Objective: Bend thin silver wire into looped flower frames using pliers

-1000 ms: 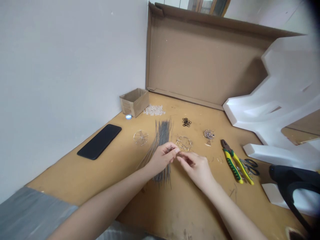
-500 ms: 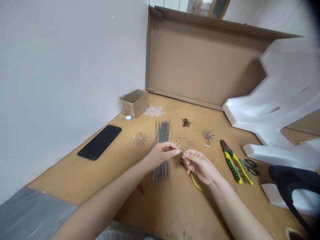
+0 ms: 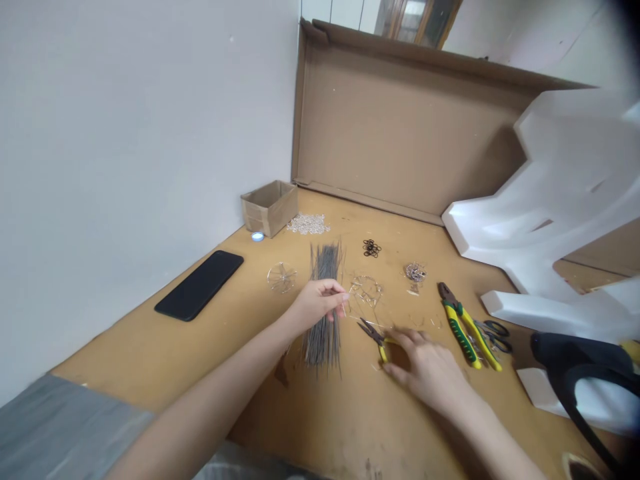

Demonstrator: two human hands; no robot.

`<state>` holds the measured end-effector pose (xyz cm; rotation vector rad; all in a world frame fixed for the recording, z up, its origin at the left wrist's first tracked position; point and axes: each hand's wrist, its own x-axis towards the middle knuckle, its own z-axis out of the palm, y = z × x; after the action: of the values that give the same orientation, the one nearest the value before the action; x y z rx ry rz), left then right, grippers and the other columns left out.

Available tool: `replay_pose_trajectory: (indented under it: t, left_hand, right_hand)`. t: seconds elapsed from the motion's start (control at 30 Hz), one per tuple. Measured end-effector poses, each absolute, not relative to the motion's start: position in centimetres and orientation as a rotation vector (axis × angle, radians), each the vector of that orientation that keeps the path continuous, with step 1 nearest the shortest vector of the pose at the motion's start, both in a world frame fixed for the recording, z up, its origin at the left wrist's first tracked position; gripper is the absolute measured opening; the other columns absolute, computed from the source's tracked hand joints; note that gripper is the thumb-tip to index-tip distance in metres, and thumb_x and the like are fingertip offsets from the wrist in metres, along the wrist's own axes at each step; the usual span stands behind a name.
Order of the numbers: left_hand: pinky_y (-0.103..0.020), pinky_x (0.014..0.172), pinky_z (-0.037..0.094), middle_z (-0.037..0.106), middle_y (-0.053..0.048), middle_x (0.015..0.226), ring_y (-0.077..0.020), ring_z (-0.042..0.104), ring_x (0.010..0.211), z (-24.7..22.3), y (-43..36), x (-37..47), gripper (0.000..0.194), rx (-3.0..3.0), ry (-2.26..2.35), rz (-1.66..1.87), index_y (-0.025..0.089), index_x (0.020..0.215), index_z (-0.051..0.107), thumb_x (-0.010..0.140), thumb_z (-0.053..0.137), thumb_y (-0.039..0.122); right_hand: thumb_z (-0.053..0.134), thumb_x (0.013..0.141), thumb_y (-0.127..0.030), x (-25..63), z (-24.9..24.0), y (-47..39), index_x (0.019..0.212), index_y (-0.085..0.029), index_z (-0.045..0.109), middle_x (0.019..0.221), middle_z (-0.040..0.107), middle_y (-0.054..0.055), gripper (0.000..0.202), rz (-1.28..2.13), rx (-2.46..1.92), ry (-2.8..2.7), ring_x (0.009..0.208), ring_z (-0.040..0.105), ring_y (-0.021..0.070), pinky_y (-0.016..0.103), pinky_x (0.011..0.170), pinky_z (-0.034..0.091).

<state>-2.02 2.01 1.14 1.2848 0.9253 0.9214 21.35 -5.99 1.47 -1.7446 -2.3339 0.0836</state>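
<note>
Hands: your left hand (image 3: 327, 300) pinches a thin wire piece (image 3: 345, 311) between thumb and fingertips, just right of the wire bundle (image 3: 324, 333) on the table (image 3: 320, 413). Your right hand (image 3: 425, 367), thumb and fingers parted, is at the yellow handles of the small pliers (image 3: 375, 337); cannot tell whether it grips them.

Risks (judgement): so thin a piece may twist or slip if your pinch loosens. Its free end, lying near the small pliers and the open wire ring (image 3: 367, 291), could snag. Catching only one handle would likely swing the tool. Your left wrist may drag loose strands from the bundle.

Count: pliers, two, the larger green-and-yellow pliers (image 3: 464, 327) at right; scissors (image 3: 496, 330), one pair beside them; phone (image 3: 200, 285), one, left; cardboard box (image 3: 270, 210), one, far left; spoked wire ring (image 3: 282, 277), one; open ring, one. Black rings (image 3: 371, 248), far: roughly ten, overlapping. Clear bits (image 3: 309, 223) by the box and bundle strands: too many to count.
</note>
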Motion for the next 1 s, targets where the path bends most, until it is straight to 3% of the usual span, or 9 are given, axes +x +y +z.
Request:
replay_pose_trajectory:
  t: [0.1, 0.23, 0.3, 0.37, 0.47, 0.57, 0.77, 1.0]
  left_hand:
    - [-0.019, 0.042, 0.043, 0.058, 0.0, 0.061, -0.0092, 0.056, 0.05, 1.0, 1.8, -1.9, 0.023, 1.278, 0.872, 0.913, 0.011, 0.071, 0.055, 0.069, 0.063, 0.033]
    - [-0.019, 0.044, 0.043, 0.059, 0.0, 0.059, -0.0082, 0.054, 0.049, 0.9, 1.6, -1.8, 0.025, 1.292, 0.822, 0.893, 0.011, 0.074, 0.057, 0.07, 0.063, 0.035]
    - [-0.018, 0.044, 0.041, 0.058, 0.001, 0.055, -0.0065, 0.051, 0.046, 0.9, 1.4, -1.8, 0.024, 1.306, 0.797, 0.891, 0.011, 0.074, 0.058, 0.071, 0.062, 0.035]
    - [-0.017, 0.045, 0.04, 0.057, 0.002, 0.054, -0.0055, 0.049, 0.045, 1.0, 1.2, -1.7, 0.023, 1.311, 0.775, 0.89, 0.012, 0.074, 0.058, 0.072, 0.062, 0.034]
    - [-0.017, 0.046, 0.04, 0.057, 0.002, 0.054, -0.0061, 0.05, 0.048, 1.2, 0.8, -1.5, 0.021, 1.317, 0.76, 0.882, 0.012, 0.075, 0.059, 0.073, 0.062, 0.033]
    - [-0.017, 0.045, 0.04, 0.055, 0.003, 0.052, -0.0067, 0.051, 0.048, 1.2, 0.5, -1.1, 0.02, 1.332, 0.773, 0.887, 0.013, 0.075, 0.059, 0.072, 0.062, 0.032]
    - [-0.017, 0.045, 0.04, 0.055, 0.002, 0.056, -0.0072, 0.052, 0.05, 0.6, 0.0, -0.6, 0.017, 1.434, 0.851, 0.961, 0.013, 0.073, 0.06, 0.073, 0.059, 0.03]
    - [-0.017, 0.044, 0.041, 0.056, 0.002, 0.055, -0.008, 0.053, 0.049, 1.2, 0.0, -0.8, 0.019, 1.38, 0.825, 0.848, 0.013, 0.077, 0.058, 0.074, 0.058, 0.031]
  right_hand:
    - [0.061, 0.067, -0.032, 21.1, 0.5, -7.2, 0.114, -0.02, 0.057, 0.111, 0.06, 0.013, 0.048, 0.017, -1.816, -2.444, 0.096, 0.056, 0.0292, 0.038, 0.071, 0.046]
    - [0.054, 0.074, -0.027, 20.4, 0.7, -6.7, 0.1, -0.021, 0.062, 0.104, 0.062, 0.01, 0.028, 0.142, -1.676, -2.345, 0.095, 0.055, 0.0253, 0.038, 0.077, 0.044]
    - [0.049, 0.08, -0.029, 19.8, 1.1, -6.0, 0.085, -0.019, 0.064, 0.089, 0.063, 0.008, 0.019, 0.374, -1.579, -2.164, 0.085, 0.056, 0.021, 0.034, 0.074, 0.044]
    - [0.048, 0.082, -0.033, 18.8, 1.2, -5.3, 0.079, -0.018, 0.063, 0.073, 0.062, 0.005, 0.021, 0.756, -1.502, -1.919, 0.067, 0.055, 0.0157, 0.028, 0.062, 0.044]
    - [0.052, 0.08, -0.04, 16.8, 1.2, -4.4, 0.081, -0.016, 0.063, 0.066, 0.058, 0.001, 0.027, 1.384, -1.334, -1.538, 0.056, 0.052, 0.0105, 0.022, 0.053, 0.042]
    - [0.058, 0.077, -0.04, 15.3, 1.0, -4.0, 0.077, -0.015, 0.064, 0.064, 0.057, -0.001, 0.025, 1.664, -1.233, -1.313, 0.052, 0.05, 0.0074, 0.02, 0.051, 0.039]
    - [0.065, 0.071, -0.034, 14.7, 0.6, -4.0, 0.073, -0.014, 0.063, 0.058, 0.054, -0.002, 0.021, 1.754, -1.211, -1.15, 0.048, 0.047, 0.0062, 0.018, 0.047, 0.037]
    - [0.063, 0.073, -0.031, 15.0, 0.2, -4.0, 0.072, -0.015, 0.063, 0.058, 0.054, -0.003, 0.016, 1.692, -1.183, -1.156, 0.049, 0.046, 0.0059, 0.018, 0.048, 0.035]
